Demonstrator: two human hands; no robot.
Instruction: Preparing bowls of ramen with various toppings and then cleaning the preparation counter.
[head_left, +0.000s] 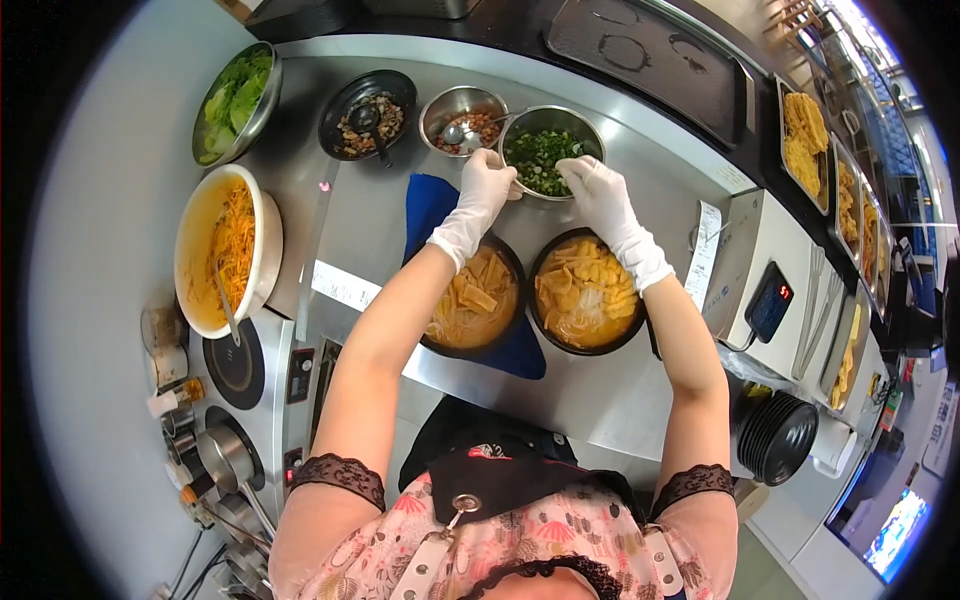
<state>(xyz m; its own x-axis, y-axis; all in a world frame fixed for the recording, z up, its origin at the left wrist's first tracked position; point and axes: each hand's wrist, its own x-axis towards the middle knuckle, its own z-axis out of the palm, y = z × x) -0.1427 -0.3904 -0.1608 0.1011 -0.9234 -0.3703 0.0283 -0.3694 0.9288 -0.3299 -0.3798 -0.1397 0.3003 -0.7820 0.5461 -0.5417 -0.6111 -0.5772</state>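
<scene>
A steel bowl of chopped green onions stands at the back of the counter. My gloved left hand grips its left rim. At the bowl's right side, my gloved right hand has its fingertips pinched together over the onions; whether they hold any cannot be made out. Nearer to me are two black bowls of noodle soup: the left soup bowl, partly behind my left forearm, rests on a blue cloth, and the right soup bowl lies below my right hand. Both have yellowish toppings.
A steel bowl of diced food, a black bowl with a ladle and a bowl of lettuce line the back left. A white bowl of orange shreds stands left, above induction hobs. Right are a timer and tongs.
</scene>
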